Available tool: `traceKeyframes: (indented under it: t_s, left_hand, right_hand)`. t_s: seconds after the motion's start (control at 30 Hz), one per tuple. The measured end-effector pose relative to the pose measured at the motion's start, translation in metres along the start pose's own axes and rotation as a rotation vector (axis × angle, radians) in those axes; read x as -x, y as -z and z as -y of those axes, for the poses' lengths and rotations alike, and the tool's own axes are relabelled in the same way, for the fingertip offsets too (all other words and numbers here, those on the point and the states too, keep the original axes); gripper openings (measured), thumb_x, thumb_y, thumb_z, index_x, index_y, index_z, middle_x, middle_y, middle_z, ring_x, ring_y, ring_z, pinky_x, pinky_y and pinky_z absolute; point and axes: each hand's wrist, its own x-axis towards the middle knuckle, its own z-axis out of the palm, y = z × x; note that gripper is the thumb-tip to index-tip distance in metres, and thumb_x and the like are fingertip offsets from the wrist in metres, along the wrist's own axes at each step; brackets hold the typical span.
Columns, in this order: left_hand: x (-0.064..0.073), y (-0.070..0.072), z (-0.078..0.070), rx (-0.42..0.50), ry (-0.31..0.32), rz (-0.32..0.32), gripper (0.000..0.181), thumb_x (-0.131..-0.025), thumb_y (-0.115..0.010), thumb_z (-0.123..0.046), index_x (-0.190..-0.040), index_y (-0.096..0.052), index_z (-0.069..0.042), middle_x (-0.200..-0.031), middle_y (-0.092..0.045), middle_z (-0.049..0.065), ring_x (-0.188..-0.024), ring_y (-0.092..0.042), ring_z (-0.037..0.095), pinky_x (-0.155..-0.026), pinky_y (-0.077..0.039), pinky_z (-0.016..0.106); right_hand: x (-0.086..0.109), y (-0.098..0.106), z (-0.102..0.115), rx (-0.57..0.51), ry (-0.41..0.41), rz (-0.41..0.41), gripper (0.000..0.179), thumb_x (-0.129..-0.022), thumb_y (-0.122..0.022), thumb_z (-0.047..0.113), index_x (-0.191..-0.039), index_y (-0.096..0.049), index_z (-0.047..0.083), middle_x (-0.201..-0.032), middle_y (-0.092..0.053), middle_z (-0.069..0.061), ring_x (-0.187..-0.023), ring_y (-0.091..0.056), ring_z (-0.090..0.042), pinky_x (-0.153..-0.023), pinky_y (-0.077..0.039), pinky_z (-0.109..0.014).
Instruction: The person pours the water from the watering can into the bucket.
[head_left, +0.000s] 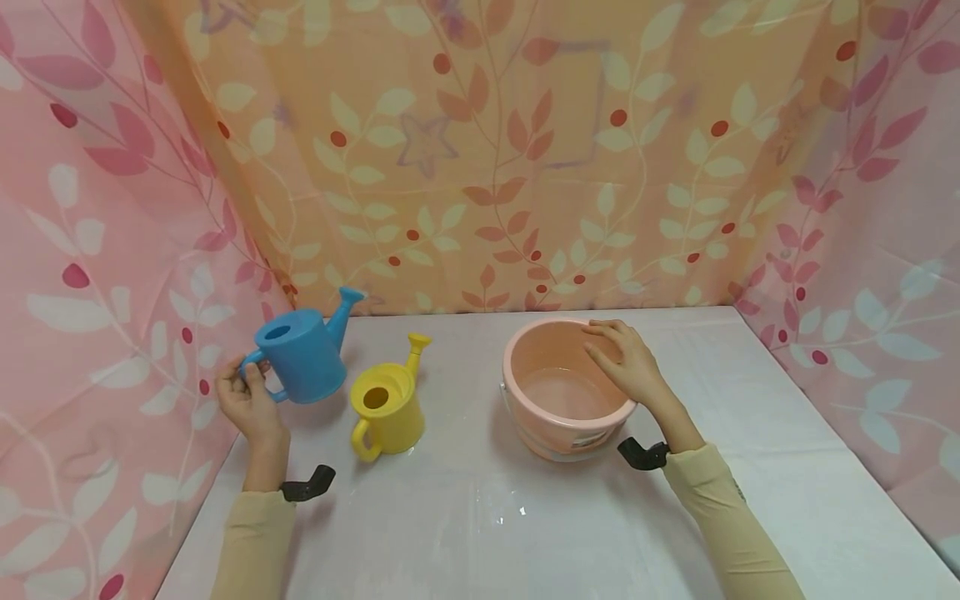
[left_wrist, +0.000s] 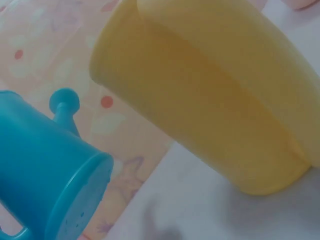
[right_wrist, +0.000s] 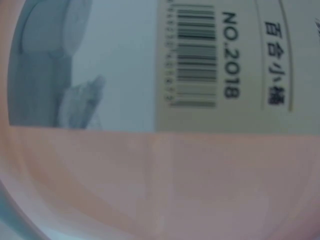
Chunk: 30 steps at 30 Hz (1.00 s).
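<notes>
Left hand (head_left: 249,410) round blue watering can's (head_left: 306,360) handle (head_left: 252,357); contents hidden.

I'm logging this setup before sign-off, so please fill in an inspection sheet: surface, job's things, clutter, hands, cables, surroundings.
Surface: white tabletop; small shiny spots near the front, droplets or glare, cannot tell.
Job's things: blue watering can, lifted, underside showing in the left wrist view; yellow watering can, standing upright; pink bucket, its label reading NO.2018.
Clutter: nothing seen.
Hands: left hand holds the blue can's handle; right hand rests at the bucket's rim, fingers extended.
Cables: nothing seen.
Surroundings: pink leaf-patterned cloth left and right, orange leaf-patterned cloth behind.
</notes>
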Motion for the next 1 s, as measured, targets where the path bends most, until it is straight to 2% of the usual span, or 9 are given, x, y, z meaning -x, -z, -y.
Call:
traceKeyframes:
  t_s: [0.17,0.5,0.77,0.9,1.0]
  left_hand:
    - [-0.001,0.005,0.006,-0.060,0.060,-0.007,0.030,-0.090,-0.056,-0.012,-0.116,-0.050,0.004,-0.093,-0.062,0.007,-0.088,-0.059,0.019,-0.090,-0.041,0.028]
    - [-0.004,0.015,0.023,-0.028,0.144,-0.010,0.035,-0.090,-0.057,-0.013,-0.118,-0.047,0.004,-0.092,-0.064,0.004,-0.087,-0.060,0.016,-0.086,-0.038,0.027]
    - [-0.006,0.018,0.030,-0.039,0.202,0.034,0.030,-0.092,-0.053,-0.011,-0.118,-0.046,0.002,-0.095,-0.063,0.003,-0.092,-0.058,0.016,-0.090,-0.039,0.026]
    - [-0.006,0.018,0.030,-0.069,0.234,0.049,0.031,-0.092,-0.052,-0.010,-0.119,-0.044,0.003,-0.095,-0.063,0.002,-0.093,-0.057,0.016,-0.095,-0.036,0.030]
    - [-0.007,0.018,0.032,-0.081,0.262,0.064,0.029,-0.093,-0.052,-0.012,-0.118,-0.046,0.000,-0.096,-0.062,0.002,-0.095,-0.057,0.016,-0.099,-0.032,0.035]
  right_hand:
    - [0.000,0.000,-0.001,0.000,-0.005,0.004,0.033,-0.090,-0.061,0.018,-0.120,-0.060,0.005,-0.128,-0.051,-0.013,-0.121,-0.042,-0.035,-0.095,-0.032,-0.057]
    - [0.000,0.000,-0.002,0.000,-0.010,0.009,0.033,-0.090,-0.060,0.021,-0.120,-0.060,0.006,-0.128,-0.051,-0.013,-0.121,-0.042,-0.035,-0.095,-0.032,-0.058]
    - [0.000,0.000,-0.001,0.002,-0.012,0.006,0.033,-0.090,-0.061,0.021,-0.120,-0.060,0.006,-0.128,-0.051,-0.013,-0.120,-0.042,-0.035,-0.095,-0.033,-0.057]
    - [0.000,0.000,0.000,0.001,-0.012,0.005,0.033,-0.090,-0.061,0.020,-0.120,-0.060,0.006,-0.128,-0.051,-0.013,-0.120,-0.042,-0.035,-0.095,-0.033,-0.058]
    - [0.000,0.000,0.000,0.001,-0.014,0.006,0.033,-0.090,-0.061,0.020,-0.120,-0.060,0.006,-0.128,-0.051,-0.013,-0.121,-0.042,-0.035,-0.095,-0.032,-0.058]
